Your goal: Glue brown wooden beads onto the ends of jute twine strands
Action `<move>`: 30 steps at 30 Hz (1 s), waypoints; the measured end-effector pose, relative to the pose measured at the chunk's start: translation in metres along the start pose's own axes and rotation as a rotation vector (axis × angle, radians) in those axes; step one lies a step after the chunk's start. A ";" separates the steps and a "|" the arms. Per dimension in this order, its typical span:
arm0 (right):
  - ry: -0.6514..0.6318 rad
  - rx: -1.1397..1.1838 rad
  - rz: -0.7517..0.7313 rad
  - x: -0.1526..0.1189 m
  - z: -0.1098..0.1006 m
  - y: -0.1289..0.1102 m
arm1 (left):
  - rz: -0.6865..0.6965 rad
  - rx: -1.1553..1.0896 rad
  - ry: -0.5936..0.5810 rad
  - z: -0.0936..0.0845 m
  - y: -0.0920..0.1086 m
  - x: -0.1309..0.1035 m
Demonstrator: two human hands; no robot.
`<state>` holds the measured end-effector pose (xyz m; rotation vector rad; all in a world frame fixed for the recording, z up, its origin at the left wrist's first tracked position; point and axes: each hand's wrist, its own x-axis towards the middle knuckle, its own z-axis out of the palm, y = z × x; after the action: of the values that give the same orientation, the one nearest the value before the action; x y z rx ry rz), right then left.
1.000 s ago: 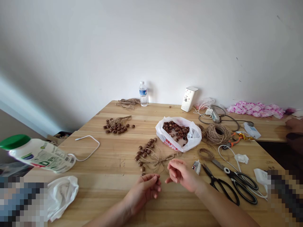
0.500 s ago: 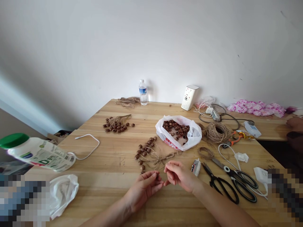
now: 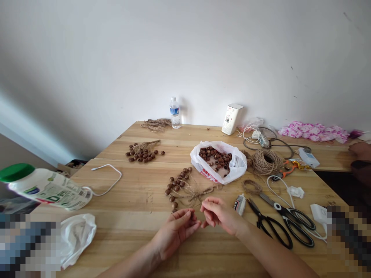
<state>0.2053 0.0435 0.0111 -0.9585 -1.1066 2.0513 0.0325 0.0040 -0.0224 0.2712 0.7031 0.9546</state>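
Observation:
My left hand (image 3: 180, 228) is curled with thumb and fingertips together, just in front of a twine-and-nutshell bundle. Facing it, my right hand (image 3: 218, 216) has its thumb and forefinger pressed together. Whatever either hand pinches is too small or hidden to make out. Beyond the fingers lie brown nutshells (image 3: 176, 185) tied to thin strands, which gather into a wrapped twine cord (image 3: 201, 194). A glue tube (image 3: 240, 204) lies just right of my right hand. Farther back, a white plastic bag (image 3: 199, 170) stands open with many brown shells (image 3: 220, 160) inside.
Two pairs of scissors (image 3: 278, 227) lie at right, with a twine coil (image 3: 266, 162) and orange-handled pliers (image 3: 285, 172) behind. A second shell bundle (image 3: 143, 154) sits back left. A water bottle (image 3: 175, 112) stands near the wall; a green-capped jug (image 3: 55, 189) lies left.

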 end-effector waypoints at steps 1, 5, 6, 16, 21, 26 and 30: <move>0.002 -0.011 0.004 0.000 0.000 0.000 | 0.002 -0.003 -0.004 0.000 0.000 0.000; 0.009 -0.058 0.013 0.000 -0.002 0.000 | 0.001 -0.007 -0.006 0.000 -0.001 0.000; 0.012 -0.070 0.014 0.000 -0.002 0.000 | -0.002 -0.006 0.000 0.000 -0.001 0.000; 0.059 -0.159 0.009 -0.002 0.000 -0.007 | -0.002 -0.007 0.041 0.001 0.000 0.001; 0.075 -0.106 -0.056 -0.004 -0.003 -0.011 | -0.012 -0.002 0.031 0.001 0.001 0.002; -0.044 0.076 -0.137 -0.007 0.000 -0.022 | -0.036 0.060 0.013 -0.001 -0.001 0.004; -0.208 0.161 -0.304 -0.037 0.011 -0.054 | -0.016 0.088 -0.019 -0.004 -0.004 0.005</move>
<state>0.2262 0.0352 0.0733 -0.4737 -1.0969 1.9814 0.0348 0.0057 -0.0297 0.3513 0.7294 0.9065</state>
